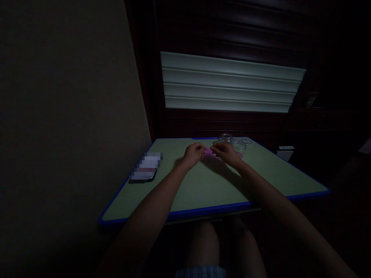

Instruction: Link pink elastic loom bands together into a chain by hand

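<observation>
Both hands meet over the far middle of a pale green table (197, 193) with a blue edge. My left hand (193, 153) is closed, its fingertips pinching the left side of a small pink item (208, 153). On the item's other side, my right hand (225, 152) is closed too, with thumb and finger at its upper right edge. The pink item looks soft or thin, but the dim light hides its details. Just behind my right hand stand a clear glass jar (225, 138) and a clear round container (240, 146) with something pink inside.
A blurred-out flat object (147, 166) lies near the table's left edge. A small clear lid or dish (246, 142) is at the far right. A wall (72, 96) rises on the left, and dark wooden panels with a pale slatted section (228, 83) stand behind the table.
</observation>
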`<state>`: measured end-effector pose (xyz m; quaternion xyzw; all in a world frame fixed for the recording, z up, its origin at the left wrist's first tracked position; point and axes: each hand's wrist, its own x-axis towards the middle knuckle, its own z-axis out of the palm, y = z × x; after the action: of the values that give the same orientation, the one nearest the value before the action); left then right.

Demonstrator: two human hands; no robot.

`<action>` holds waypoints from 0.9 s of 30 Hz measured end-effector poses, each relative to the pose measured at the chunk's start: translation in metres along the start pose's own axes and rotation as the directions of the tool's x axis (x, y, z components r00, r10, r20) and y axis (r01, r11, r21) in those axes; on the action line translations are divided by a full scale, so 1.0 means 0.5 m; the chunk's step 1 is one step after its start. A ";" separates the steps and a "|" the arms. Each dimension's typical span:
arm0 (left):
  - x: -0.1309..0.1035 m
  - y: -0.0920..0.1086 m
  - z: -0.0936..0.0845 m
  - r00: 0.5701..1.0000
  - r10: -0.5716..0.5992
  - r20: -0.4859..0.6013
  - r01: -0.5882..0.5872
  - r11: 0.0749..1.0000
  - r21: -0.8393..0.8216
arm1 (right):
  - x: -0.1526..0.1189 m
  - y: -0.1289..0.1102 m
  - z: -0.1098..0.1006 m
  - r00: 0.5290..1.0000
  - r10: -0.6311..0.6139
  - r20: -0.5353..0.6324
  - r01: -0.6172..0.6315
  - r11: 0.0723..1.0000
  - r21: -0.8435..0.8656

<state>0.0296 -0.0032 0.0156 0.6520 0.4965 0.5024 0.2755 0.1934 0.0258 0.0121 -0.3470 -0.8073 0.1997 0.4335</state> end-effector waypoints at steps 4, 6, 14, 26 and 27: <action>-0.001 0.003 0.001 1.000 -0.014 0.010 0.014 1.000 0.002 | -0.001 0.001 0.000 1.000 0.015 0.014 -0.015 1.000 -0.002; -0.002 0.004 0.001 1.000 -0.015 0.015 0.015 1.000 -0.005 | -0.001 0.001 -0.001 1.000 0.014 0.001 -0.014 1.000 -0.007; -0.003 0.003 0.002 0.999 -0.030 0.040 0.031 0.999 -0.020 | -0.003 -0.012 -0.005 0.999 0.000 -0.033 -0.001 0.999 -0.032; 0.000 -0.002 0.002 0.997 -0.071 0.043 0.072 0.997 -0.020 | -0.006 -0.023 -0.006 0.992 -0.113 -0.064 0.101 0.980 -0.171; 0.000 -0.001 0.002 0.996 -0.077 0.047 0.078 0.997 -0.027 | -0.007 -0.024 -0.007 0.988 -0.138 -0.072 0.121 0.972 -0.200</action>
<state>0.0304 -0.0027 0.0148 0.6395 0.5079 0.4834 0.3154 0.1930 0.0150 0.0197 -0.3428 -0.8246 0.0757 0.4436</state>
